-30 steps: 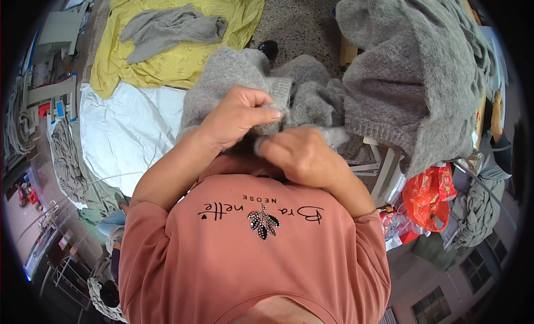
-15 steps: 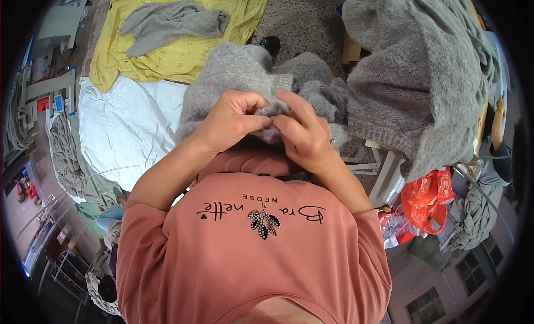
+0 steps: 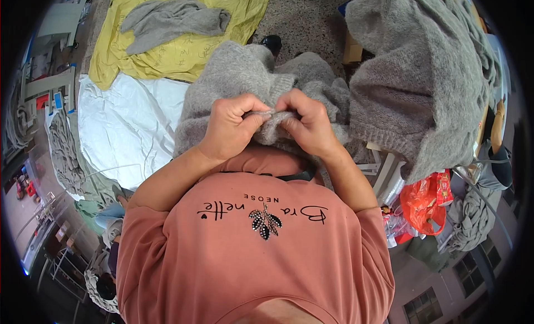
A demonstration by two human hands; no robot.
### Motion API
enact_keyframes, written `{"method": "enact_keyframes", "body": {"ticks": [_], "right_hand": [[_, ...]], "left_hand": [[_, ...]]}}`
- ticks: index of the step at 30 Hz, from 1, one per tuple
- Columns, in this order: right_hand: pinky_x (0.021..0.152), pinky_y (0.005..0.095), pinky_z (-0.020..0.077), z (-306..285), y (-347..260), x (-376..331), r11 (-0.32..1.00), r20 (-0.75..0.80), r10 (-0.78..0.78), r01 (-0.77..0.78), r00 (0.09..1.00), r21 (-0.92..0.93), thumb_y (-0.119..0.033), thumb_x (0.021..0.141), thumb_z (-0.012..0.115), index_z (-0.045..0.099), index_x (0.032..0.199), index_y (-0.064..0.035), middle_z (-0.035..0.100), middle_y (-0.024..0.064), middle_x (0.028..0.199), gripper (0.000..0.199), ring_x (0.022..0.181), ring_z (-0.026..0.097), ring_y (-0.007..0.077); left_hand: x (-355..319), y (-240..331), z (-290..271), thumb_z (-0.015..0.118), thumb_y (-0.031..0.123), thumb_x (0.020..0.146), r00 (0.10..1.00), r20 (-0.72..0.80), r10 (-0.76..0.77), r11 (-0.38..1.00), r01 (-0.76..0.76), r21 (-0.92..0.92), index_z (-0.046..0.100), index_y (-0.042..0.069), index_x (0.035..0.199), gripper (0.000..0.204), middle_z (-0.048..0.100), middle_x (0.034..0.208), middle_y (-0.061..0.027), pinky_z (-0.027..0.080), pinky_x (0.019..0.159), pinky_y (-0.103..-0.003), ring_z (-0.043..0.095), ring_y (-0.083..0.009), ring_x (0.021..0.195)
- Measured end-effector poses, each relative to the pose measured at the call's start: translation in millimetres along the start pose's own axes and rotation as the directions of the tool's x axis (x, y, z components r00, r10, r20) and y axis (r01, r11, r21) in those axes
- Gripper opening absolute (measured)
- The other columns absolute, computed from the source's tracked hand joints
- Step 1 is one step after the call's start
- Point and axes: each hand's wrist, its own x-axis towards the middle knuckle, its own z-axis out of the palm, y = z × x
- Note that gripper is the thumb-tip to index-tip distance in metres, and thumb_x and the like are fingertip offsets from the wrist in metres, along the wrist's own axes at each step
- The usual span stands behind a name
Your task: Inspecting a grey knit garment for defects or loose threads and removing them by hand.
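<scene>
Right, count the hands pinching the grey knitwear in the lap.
2: the left hand and, just beside it, the right hand, both at the grey knitwear; no pinching hand seems hidden.

A speckled floor (image 3: 308, 20) lies ahead, dark-paned windows (image 3: 424, 308) in a pinkish wall (image 3: 446, 289)

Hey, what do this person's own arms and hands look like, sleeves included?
The left hand and right hand wear no gloves. The forearms are bare, with no watch or bracelet showing. The short, loose sleeves are dusty pink, matching the shirt.
</scene>
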Motion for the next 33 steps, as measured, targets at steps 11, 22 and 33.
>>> {"method": "enact_keyframes", "body": {"ticks": [11, 22, 33], "right_hand": [[0.052, 0.0270, 0.0421, 15, 11, -10, 0.993, -0.092, -0.052, 0.042, 0.994, -0.106, 0.006, 0.067, 0.052, 0.056, 0.079, 0.0023, 0.054, 0.0106, 0.063, 0.014, 0.056, 0.054, 0.0152], [0.051, 0.0344, 0.0442, 26, 11, -1, 0.810, -0.228, -0.378, 0.201, 0.897, -0.551, 0.006, 0.060, 0.051, 0.056, 0.080, -0.0014, 0.054, 0.0137, 0.069, 0.021, 0.057, 0.056, 0.0291], [0.067, 0.0375, 0.0446, 5, 40, -10, 0.814, -0.271, -0.086, -0.089, 0.959, -0.574, 0.002, 0.066, 0.052, 0.056, 0.083, -0.0030, 0.058, 0.0156, 0.079, 0.019, 0.074, 0.056, 0.0344]], "left_hand": [[-4, -11, 8, 0.058, -0.007, 0.067, 0.920, -0.072, 0.385, 0.895, -0.353, 0.274, 0.057, 0.002, 0.075, 0.013, 0.056, 0.065, -0.0104, 0.043, 0.051, -0.030, 0.055, -0.0246, 0.058], [-4, -11, 13, 0.059, -0.003, 0.066, 0.852, -0.198, 0.485, 0.817, -0.361, 0.449, 0.057, 0.002, 0.076, 0.011, 0.056, 0.067, -0.0128, 0.043, 0.050, -0.033, 0.055, -0.0300, 0.058], [-8, -39, -22, 0.058, 0.002, 0.076, 0.944, 0.138, -0.298, 0.927, 0.321, -0.194, 0.060, 0.000, 0.078, 0.003, 0.054, 0.066, 0.0039, 0.034, 0.051, -0.019, 0.042, -0.0015, 0.060]]}}
